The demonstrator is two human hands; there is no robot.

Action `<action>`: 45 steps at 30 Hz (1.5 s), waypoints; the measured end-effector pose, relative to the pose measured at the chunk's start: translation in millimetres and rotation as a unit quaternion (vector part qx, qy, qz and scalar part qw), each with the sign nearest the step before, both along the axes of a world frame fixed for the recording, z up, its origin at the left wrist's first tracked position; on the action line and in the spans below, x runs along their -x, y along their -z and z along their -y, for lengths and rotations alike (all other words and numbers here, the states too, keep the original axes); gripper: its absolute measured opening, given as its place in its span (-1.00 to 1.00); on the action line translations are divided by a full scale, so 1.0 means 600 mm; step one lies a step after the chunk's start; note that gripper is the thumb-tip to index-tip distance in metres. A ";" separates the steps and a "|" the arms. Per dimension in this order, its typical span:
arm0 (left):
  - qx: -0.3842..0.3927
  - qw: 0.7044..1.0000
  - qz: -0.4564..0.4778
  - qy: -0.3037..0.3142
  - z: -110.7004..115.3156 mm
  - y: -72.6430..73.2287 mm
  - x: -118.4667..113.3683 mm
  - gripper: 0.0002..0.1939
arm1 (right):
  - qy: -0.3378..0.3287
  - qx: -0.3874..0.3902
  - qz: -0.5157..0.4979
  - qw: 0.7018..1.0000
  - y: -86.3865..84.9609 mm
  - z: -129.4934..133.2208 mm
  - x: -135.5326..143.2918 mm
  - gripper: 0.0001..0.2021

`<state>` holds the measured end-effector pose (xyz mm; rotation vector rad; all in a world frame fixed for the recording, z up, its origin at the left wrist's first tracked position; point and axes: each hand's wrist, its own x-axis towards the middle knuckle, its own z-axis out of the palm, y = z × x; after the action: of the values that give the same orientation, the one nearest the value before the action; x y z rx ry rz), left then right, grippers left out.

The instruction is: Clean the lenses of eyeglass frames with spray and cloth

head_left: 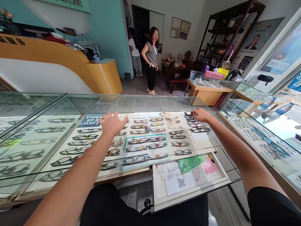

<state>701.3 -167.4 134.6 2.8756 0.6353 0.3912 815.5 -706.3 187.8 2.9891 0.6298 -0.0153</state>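
Observation:
My left hand reaches over the glass showcase, its fingers spread and nothing in them. Towards the right end of the showcase, my right hand is closed, its fingertips at the edge of a dark pair of eyeglasses. Several more eyeglasses lie just below that hand, among them a black pair on a white sheet. Between my hands stand a small white bottle and a crumpled cream cloth. Rows of eyeglasses fill the case beneath the glass.
An open drawer with papers and a green leaflet juts out above my lap. Other showcases stand to the right. Beyond the counter a person stands, with another person at a doorway. A curved reception desk is at left.

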 end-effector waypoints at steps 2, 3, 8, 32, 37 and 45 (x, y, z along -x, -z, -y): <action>-0.002 1.000 0.001 -0.001 0.000 0.001 -0.001 -0.10 | 0.002 -0.002 -0.002 1.000 -0.001 -0.004 -0.001 -0.81; -0.003 1.000 0.002 -0.001 -0.001 0.002 -0.001 -0.10 | 0.002 -0.002 -0.003 1.000 -0.002 -0.005 -0.002 -0.80; -0.002 1.000 0.005 -0.001 -0.001 0.004 0.001 -0.11 | 0.012 -0.005 -0.011 1.000 0.001 -0.011 -0.004 -0.77; 0.007 1.000 0.002 -0.001 0.009 0.006 0.004 -0.16 | -0.356 -0.144 -0.257 0.887 -0.103 -0.179 0.419 -0.92; 0.029 1.000 -0.005 -0.002 0.011 0.001 0.001 -0.14 | -0.323 -0.068 -0.397 0.856 0.013 -0.172 0.445 -0.77; 0.014 0.999 -0.049 -0.011 0.019 -0.017 0.001 -0.11 | -0.121 -0.070 -0.197 0.970 0.197 -0.126 0.298 -0.77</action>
<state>700.9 -178.8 144.6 2.8779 0.6832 0.2440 636.5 -630.7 69.5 3.0368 1.0739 -0.5845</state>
